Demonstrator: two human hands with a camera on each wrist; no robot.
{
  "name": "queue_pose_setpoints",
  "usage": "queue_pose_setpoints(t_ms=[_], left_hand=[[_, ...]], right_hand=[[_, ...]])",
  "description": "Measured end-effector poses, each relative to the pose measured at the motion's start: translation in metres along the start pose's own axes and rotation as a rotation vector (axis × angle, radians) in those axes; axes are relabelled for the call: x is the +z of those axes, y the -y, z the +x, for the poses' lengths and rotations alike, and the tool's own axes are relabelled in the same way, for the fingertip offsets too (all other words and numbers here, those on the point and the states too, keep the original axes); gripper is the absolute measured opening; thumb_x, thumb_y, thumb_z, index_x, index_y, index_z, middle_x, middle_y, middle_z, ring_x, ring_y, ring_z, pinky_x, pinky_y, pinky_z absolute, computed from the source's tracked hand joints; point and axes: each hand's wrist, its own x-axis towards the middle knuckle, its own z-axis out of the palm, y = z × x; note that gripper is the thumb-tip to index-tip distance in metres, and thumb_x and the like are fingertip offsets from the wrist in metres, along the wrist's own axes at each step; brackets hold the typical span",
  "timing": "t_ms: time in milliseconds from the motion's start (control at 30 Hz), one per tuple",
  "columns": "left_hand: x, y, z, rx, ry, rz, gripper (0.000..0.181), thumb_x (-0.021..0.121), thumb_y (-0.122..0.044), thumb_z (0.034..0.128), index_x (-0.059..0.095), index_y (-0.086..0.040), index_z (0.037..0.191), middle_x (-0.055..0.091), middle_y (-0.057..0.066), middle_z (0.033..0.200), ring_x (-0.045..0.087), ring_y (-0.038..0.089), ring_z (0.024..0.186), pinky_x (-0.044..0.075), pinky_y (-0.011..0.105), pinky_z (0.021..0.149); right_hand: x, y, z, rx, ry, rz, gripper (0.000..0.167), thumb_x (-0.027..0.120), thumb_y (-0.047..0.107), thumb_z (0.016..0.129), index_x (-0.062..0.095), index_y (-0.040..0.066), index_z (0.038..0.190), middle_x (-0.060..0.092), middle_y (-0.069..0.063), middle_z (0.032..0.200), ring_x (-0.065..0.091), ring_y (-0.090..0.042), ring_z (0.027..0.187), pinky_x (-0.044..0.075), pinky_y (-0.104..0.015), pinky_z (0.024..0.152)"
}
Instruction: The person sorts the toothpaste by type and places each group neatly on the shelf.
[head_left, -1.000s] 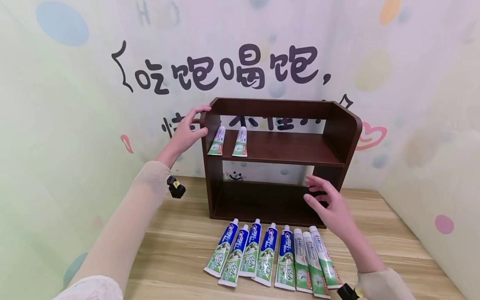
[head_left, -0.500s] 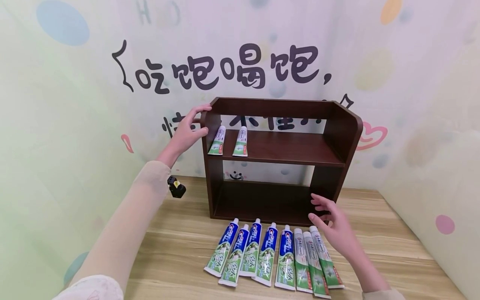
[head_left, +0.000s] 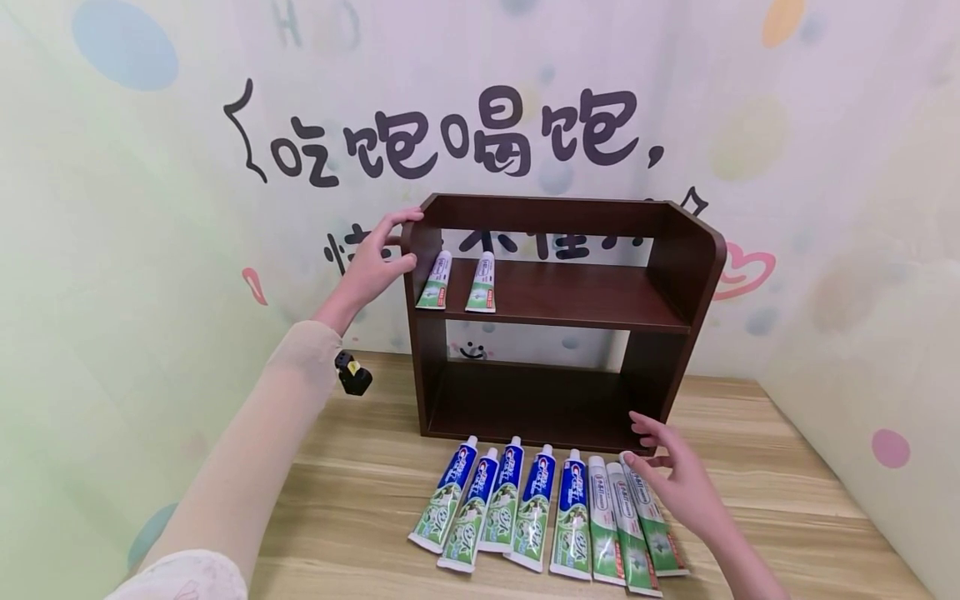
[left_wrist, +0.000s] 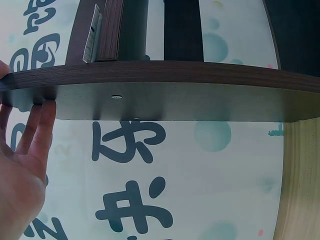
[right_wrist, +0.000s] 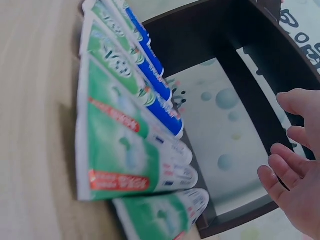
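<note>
My left hand (head_left: 369, 265) holds the upper left side panel of a dark brown two-tier shelf (head_left: 555, 215), thumb at its front edge and fingers against its outer face. Over the right end of a row of toothpaste tubes hovers my right hand (head_left: 686, 483), fingers loosely bent and holding nothing. It is nearest the rightmost white-and-green toothpaste tube (head_left: 660, 533), partly hiding its cap end; in the right wrist view a gap separates the hand (right_wrist: 295, 170) from that tube. Two similar tubes lean on the upper tier: one toothpaste tube (head_left: 435, 282) far left, another (head_left: 481, 283) beside it.
Several blue-and-green toothpaste tubes (head_left: 531, 510) lie left of the white-and-green ones on the wooden table (head_left: 337, 500), in front of the shelf. A patterned wall (head_left: 480, 50) with black lettering stands behind. A small black device (head_left: 352, 373) sits by my left wrist.
My right hand has moved down and slightly right, from in front of the lower compartment to over the rightmost tube. The left hand, the shelf and the tubes have stayed put.
</note>
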Motion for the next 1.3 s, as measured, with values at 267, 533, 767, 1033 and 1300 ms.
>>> queue_pose_setpoints(t_ms=[267,533,767,1033,1300], left_hand=[[0.000,-0.033,-0.013,-0.028,0.021,0.005,0.056,0.054,-0.004,0.0895,0.046,-0.014,0.144,0.034,0.001,0.161,0.046,0.035,0.125,0.048,0.052,0.098],[-0.001,-0.034,-0.015,-0.018,0.020,-0.003,0.056,0.055,-0.003,0.0886,0.047,-0.013,0.143,0.035,0.000,0.160,0.047,0.035,0.124,0.048,0.051,0.097],[-0.001,-0.028,-0.011,-0.009,0.018,0.001,0.056,0.055,-0.004,0.0884,0.047,-0.013,0.143,0.035,0.000,0.160,0.047,0.036,0.124,0.047,0.050,0.096],[0.000,-0.001,0.000,0.006,0.002,-0.007,0.057,0.057,-0.005,0.0882,0.048,-0.023,0.142,0.036,-0.010,0.159,0.047,0.034,0.125,0.047,0.051,0.096],[0.000,0.001,0.000,0.020,-0.004,0.002,0.054,0.057,-0.008,0.0892,0.050,-0.026,0.140,0.038,-0.014,0.156,0.047,0.031,0.123,0.048,0.051,0.096]], right_hand=[[0.002,-0.008,-0.010,0.048,0.031,-0.022,0.056,0.069,0.019,0.092,0.049,0.014,0.143,0.057,-0.012,0.135,0.042,0.014,0.104,0.054,-0.024,0.078],[0.002,-0.015,-0.015,0.111,0.088,-0.046,0.056,0.070,0.021,0.091,0.049,0.014,0.143,0.058,-0.013,0.129,0.051,-0.011,0.108,0.054,-0.025,0.077],[0.001,-0.023,-0.019,0.111,0.127,-0.043,0.057,0.071,0.018,0.090,0.049,0.008,0.142,0.054,-0.021,0.134,0.056,-0.036,0.110,0.055,-0.028,0.074],[-0.001,-0.034,-0.024,0.143,0.195,-0.058,0.061,0.073,0.020,0.088,0.048,0.007,0.142,0.053,-0.025,0.134,0.056,-0.037,0.112,0.054,-0.029,0.074],[-0.004,-0.039,-0.029,0.172,0.257,-0.042,0.066,0.075,0.019,0.085,0.046,0.002,0.142,0.055,-0.029,0.132,0.058,-0.035,0.108,0.055,-0.031,0.076]])
